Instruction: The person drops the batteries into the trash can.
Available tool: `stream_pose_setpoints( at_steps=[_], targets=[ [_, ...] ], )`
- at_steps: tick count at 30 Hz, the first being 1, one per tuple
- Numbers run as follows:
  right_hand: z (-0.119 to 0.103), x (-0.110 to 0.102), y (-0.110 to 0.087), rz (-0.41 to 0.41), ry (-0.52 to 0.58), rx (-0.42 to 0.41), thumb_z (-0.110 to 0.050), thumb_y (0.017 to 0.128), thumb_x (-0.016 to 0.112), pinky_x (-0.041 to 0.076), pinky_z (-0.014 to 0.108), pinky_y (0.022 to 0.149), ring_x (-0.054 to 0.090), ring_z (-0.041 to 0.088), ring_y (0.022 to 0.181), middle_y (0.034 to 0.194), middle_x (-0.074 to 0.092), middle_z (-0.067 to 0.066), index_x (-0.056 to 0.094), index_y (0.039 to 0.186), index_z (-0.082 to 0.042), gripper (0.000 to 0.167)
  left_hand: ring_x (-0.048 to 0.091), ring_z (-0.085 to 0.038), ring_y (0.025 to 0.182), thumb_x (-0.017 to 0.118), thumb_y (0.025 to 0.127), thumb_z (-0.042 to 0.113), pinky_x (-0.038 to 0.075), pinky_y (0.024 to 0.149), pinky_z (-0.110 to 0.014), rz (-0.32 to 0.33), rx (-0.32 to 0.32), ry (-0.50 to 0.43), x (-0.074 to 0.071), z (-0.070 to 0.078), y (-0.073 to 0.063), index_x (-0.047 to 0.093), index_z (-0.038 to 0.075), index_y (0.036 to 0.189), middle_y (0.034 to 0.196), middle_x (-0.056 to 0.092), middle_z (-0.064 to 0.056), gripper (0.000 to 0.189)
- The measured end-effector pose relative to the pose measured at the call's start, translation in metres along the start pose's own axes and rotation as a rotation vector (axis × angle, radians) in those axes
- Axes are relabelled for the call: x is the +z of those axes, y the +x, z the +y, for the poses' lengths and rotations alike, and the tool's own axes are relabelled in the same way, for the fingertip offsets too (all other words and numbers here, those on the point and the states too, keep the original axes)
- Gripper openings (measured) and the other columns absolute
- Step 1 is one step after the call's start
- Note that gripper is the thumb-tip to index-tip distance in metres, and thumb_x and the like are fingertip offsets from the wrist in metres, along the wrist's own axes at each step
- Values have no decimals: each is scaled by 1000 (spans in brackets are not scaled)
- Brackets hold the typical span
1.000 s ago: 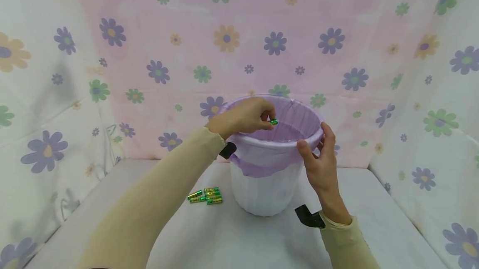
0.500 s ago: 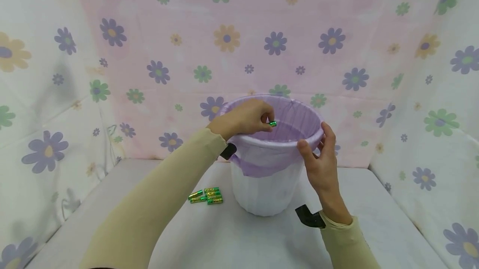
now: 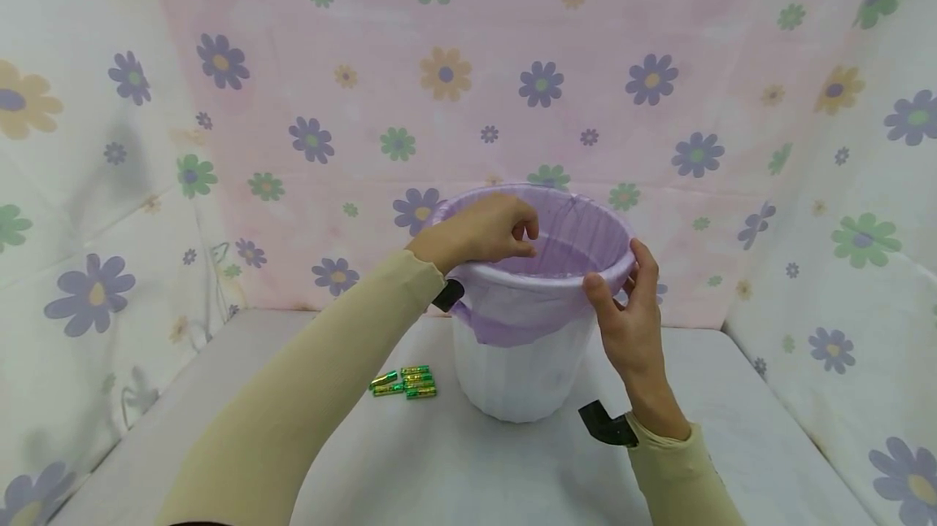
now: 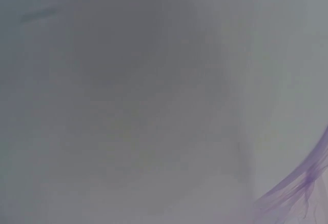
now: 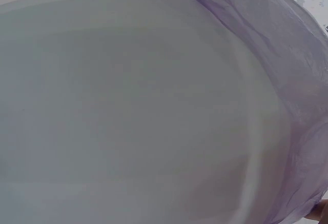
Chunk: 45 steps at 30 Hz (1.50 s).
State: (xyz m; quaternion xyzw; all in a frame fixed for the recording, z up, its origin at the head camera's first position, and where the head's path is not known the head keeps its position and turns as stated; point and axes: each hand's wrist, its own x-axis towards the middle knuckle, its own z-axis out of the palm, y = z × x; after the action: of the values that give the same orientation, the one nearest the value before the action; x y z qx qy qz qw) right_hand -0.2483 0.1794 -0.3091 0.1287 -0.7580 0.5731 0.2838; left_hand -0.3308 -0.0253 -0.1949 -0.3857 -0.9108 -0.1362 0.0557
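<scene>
A white trash can [image 3: 516,384] stands upright, lined with a thin purple trash bag [image 3: 512,329] folded over its rim. Over the near left rim reaches my left hand [image 3: 483,229]. Its fingers are bent above the mouth of the can, thumb and forefinger apart, nothing visible between them. My right hand [image 3: 631,323] grips the right side of the bagged rim, thumb toward me and fingers at the outer edge. In the right wrist view, the can's wall [image 5: 143,111] fills most of the picture. The can's bottom is hidden from the head view.
Several green and gold batteries [image 3: 419,382] lie in a small group on the white tabletop [image 3: 468,469], left of the can. Flower-patterned cloth [image 3: 359,87] hangs behind the table and along both sides. The left wrist view is mostly blurred grey, with purple bag [image 4: 302,180] at lower right.
The battery pinched in my left hand half a second ago has left the fingers and is out of sight. Thumb and forefinger now stand apart. My right hand keeps its place on the rim.
</scene>
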Motion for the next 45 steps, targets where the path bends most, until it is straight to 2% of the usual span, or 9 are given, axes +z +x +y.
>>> stream_pose_setpoints(
  at_steps=[8,16,25,30,34,40,45],
  targets=[
    [0,1,-1,-2,14,-11,-32,92,61,35,58,101,38,31,128,144,32,12,18,150,-23,73,53,-14,81,71,87,24,43,76,-26,6,8,9,-1,1,-2,67,8,100,86,58,-1,21],
    [0,0,0,4,13,-17,-32,92,60,35,59,100,39,31,128,144,32,13,18,150,-22,73,53,-14,78,70,88,22,43,74,-27,60,86,11,-9,8,-16,67,8,97,82,59,-1,18],
    [-1,-1,0,8,9,-10,-32,92,60,35,58,100,39,31,128,144,33,13,18,151,-23,73,54,-15,75,69,88,17,44,74,-28,163,165,-10,-18,10,-45,66,7,94,78,59,0,12],
    [-1,0,-1,4,6,-3,-34,92,60,35,56,101,39,30,129,144,33,13,17,151,-24,73,52,-14,73,69,89,17,44,70,-28,204,159,-29,-22,10,-67,66,7,95,79,57,1,12],
    [1,0,-1,7,0,-13,-34,92,60,35,57,101,39,30,129,144,33,12,18,151,-24,73,51,-12,74,69,89,17,44,70,-27,225,156,-32,-22,10,-85,66,9,95,80,56,3,10],
    [0,0,0,7,17,-24,-32,92,61,35,58,101,39,31,128,144,33,12,19,150,-25,72,52,-12,78,70,87,14,45,73,-28,284,229,-27,-19,4,-106,66,10,93,82,57,4,8],
    [0,0,-1,2,21,-19,-32,92,61,35,57,101,39,30,128,143,33,11,19,150,-25,72,49,-13,78,72,86,14,42,73,-28,323,245,-21,-16,1,-121,67,11,91,81,56,6,8]
  ],
)
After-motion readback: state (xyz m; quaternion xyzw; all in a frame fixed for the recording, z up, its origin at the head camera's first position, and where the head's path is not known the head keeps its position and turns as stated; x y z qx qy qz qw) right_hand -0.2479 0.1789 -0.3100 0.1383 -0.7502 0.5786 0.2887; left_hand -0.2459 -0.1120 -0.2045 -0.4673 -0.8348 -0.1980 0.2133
